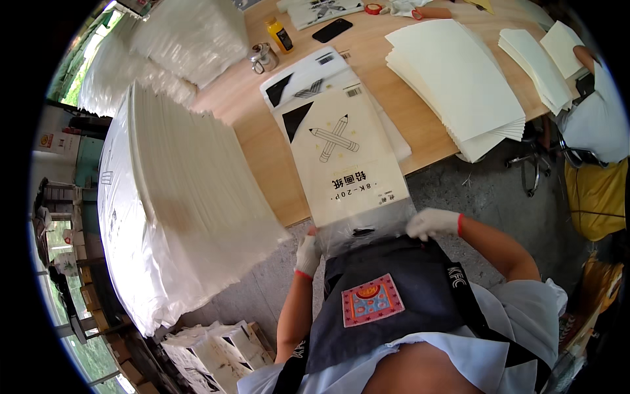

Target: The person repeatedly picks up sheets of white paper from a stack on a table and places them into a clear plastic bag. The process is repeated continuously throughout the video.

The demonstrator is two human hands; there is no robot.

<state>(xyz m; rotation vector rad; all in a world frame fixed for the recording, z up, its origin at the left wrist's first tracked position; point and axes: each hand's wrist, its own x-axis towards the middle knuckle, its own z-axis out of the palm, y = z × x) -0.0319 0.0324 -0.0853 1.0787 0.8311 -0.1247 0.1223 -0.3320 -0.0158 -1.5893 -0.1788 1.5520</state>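
Note:
A pack of cream drawing paper [341, 151], its cover printed with crossed pencils and a black corner, lies in a clear plastic bag over the table's near edge. The bag's loose clear end [361, 226] hangs toward my dark apron. My left hand [307, 254], in a white glove with a red cuff, grips that end's left edge; its fingertips are partly hidden. At the right corner of the bag, my right hand [433, 224], gloved alike, has its fingers curled in on the plastic. Beneath the pack lie more bagged packs [315, 72].
A tall stack of plastic sleeves [190, 177] rises at the left. Fanned white paper stacks [453, 79] lie on the table [262, 151] at the right. Farther back are a metal cup [262, 58], a yellow bottle [279, 35] and a phone [332, 30]. Another person [597, 111] sits at far right.

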